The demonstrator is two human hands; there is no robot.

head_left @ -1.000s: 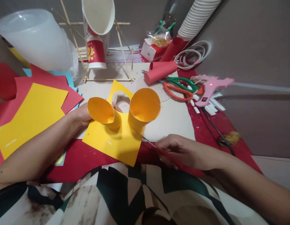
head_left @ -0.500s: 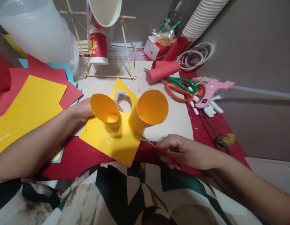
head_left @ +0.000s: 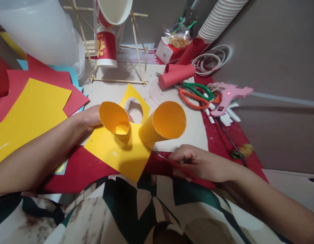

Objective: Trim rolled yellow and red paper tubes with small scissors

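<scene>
A yellow paper sheet [head_left: 131, 166] with a cut-out hole in its far part is held in front of me. A yellow paper tube [head_left: 113, 117] and a wider yellow tube [head_left: 147, 130] rise from it. My left hand [head_left: 90, 118] grips the sheet by its left side, its fingers partly hidden behind the paper and the left tube. In my right hand [head_left: 191, 162] is a pair of red-handled scissors [head_left: 160, 155], handles mostly covered by the fingers. The scissors' tip meets the sheet's right edge, just below the wider tube.
A stick frame [head_left: 118, 81] with paper cups [head_left: 106, 47] stands behind. Red paper tubes [head_left: 176, 76], green- and orange-handled scissors [head_left: 194, 98] and a pink glue gun [head_left: 231, 96] with its cord lie right. Coloured paper sheets [head_left: 37, 105] and a translucent bag [head_left: 45, 34] are left.
The wider tube now leans further right, and the scissors' tip sits slightly lower against the sheet's right edge. My left hand keeps its grip; the whole view has shifted slightly.
</scene>
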